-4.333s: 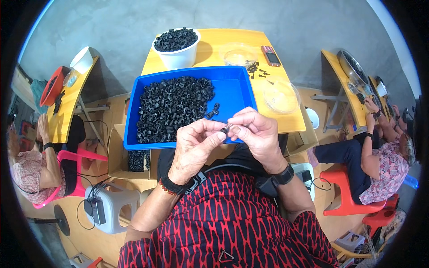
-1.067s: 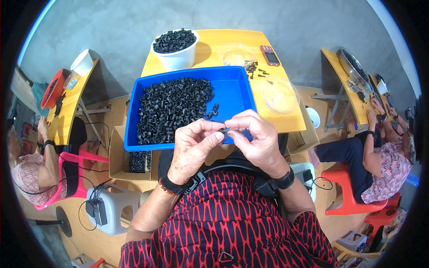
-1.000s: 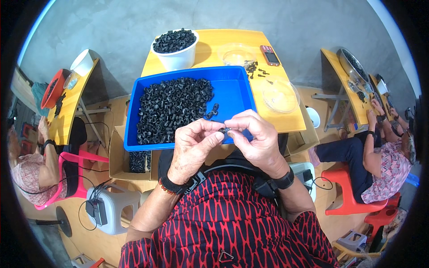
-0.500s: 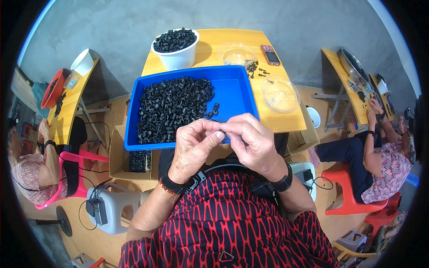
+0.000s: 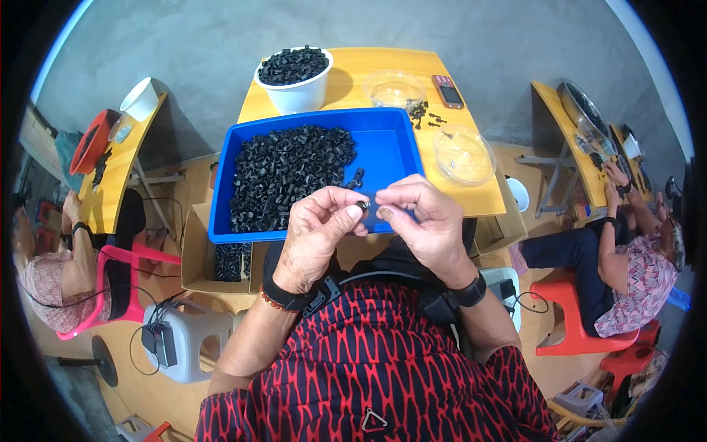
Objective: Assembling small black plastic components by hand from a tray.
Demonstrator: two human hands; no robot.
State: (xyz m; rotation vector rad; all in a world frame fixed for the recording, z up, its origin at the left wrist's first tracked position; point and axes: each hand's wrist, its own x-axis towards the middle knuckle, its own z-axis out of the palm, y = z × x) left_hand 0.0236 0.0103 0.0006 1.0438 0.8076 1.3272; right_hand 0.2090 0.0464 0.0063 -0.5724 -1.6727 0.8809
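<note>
Over the near edge of a blue tray (image 5: 390, 151), my left hand (image 5: 317, 232) pinches a small black plastic clip (image 5: 362, 206) with a shiny spot on it between thumb and forefinger. My right hand (image 5: 427, 225) is just to the right, a small gap away, with thumb and forefinger drawn together. Whatever those right fingertips hold, if anything, is too small to make out. A heap of similar black plastic clips (image 5: 283, 177) fills the tray's left and middle. A few loose ones (image 5: 356, 177) lie at the heap's right edge.
On the yellow table (image 5: 353, 59) are a white bucket (image 5: 298, 97) of black parts, two clear round dishes (image 5: 465, 158), scattered black pieces (image 5: 420, 115) and a red phone (image 5: 447, 90). A cardboard box (image 5: 197, 254) stands below. Other people sit at tables on both sides.
My hands were touching at the fingertips; now they have come slightly apart. The black clip shows in my left fingers. The view has shifted slightly.
</note>
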